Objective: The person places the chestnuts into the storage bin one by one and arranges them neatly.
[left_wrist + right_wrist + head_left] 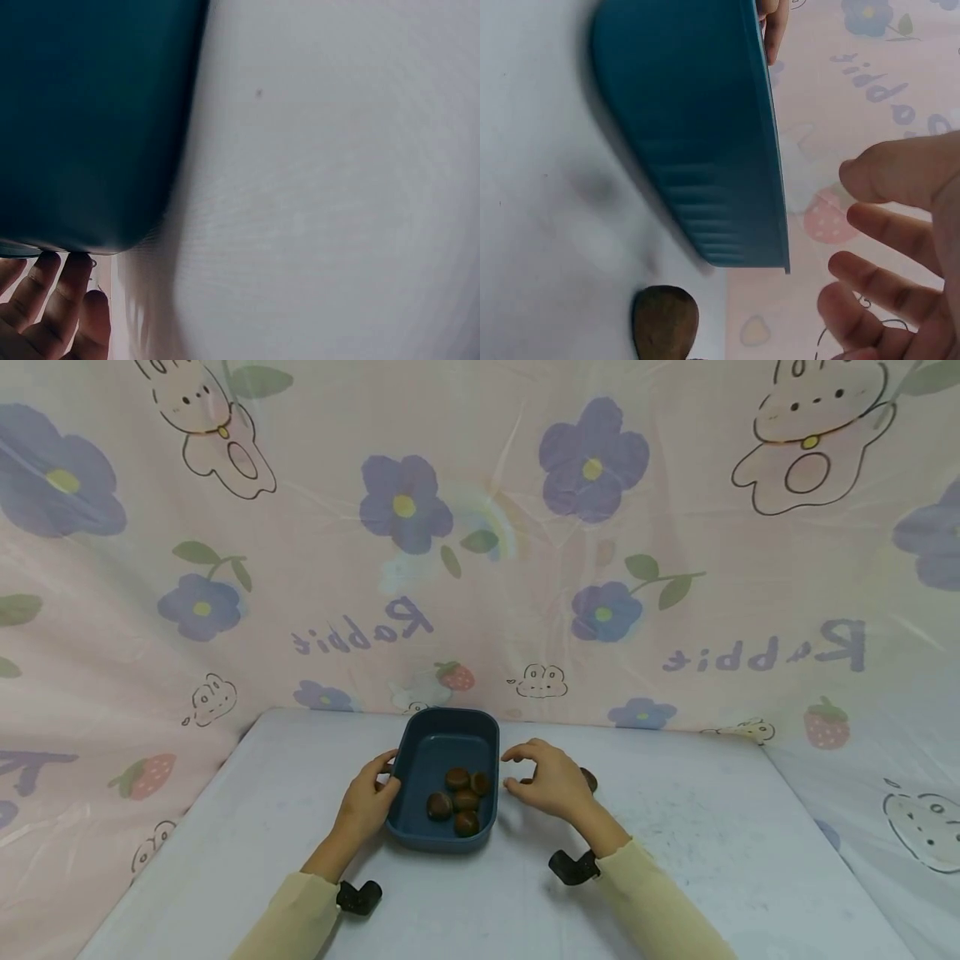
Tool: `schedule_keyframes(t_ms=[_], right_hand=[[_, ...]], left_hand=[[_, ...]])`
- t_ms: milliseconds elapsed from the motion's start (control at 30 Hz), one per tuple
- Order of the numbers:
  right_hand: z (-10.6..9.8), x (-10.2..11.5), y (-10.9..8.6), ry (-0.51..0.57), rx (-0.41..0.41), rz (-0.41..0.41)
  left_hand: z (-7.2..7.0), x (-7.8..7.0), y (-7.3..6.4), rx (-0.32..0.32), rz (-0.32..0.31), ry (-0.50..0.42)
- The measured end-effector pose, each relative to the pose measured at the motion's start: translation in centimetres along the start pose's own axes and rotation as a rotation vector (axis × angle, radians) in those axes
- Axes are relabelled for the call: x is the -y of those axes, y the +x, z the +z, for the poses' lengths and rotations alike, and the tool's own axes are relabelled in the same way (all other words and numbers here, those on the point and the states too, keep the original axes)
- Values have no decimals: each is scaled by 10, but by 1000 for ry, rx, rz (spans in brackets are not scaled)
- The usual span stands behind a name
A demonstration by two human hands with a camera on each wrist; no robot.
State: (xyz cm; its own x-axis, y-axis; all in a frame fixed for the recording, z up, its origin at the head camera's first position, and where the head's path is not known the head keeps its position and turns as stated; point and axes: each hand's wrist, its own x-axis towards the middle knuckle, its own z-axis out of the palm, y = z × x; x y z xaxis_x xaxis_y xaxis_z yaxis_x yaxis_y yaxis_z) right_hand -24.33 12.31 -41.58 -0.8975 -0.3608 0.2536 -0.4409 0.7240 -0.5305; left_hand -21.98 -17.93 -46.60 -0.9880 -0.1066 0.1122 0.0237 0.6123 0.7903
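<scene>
Pale grey-white table [675,860] under whole work area, surface faintly scuffed and speckled. Behind and on both sides, pink printed cloth [480,568] hung as backdrop: purple flowers, green leaves, outlined rabbits, small strawberries, mirrored word "Rabbit". Cloth meets table's far edge and drapes past both side edges. Light soft, even.

We see our left grip [367,802] curled at mid-scene; our right grip [547,777] hovers just right of it, fingers [885,232] loosely spread.
</scene>
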Motion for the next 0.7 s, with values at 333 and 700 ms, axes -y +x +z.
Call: schedule_keyframes(t_ms=[333, 700], right_hand=[[-12, -2, -5, -16, -11, 22], [-27, -12, -13, -56, -27, 38]], left_hand=[[1, 1, -1, -10, -1, -3], [1, 2, -1, 2, -9, 3]])
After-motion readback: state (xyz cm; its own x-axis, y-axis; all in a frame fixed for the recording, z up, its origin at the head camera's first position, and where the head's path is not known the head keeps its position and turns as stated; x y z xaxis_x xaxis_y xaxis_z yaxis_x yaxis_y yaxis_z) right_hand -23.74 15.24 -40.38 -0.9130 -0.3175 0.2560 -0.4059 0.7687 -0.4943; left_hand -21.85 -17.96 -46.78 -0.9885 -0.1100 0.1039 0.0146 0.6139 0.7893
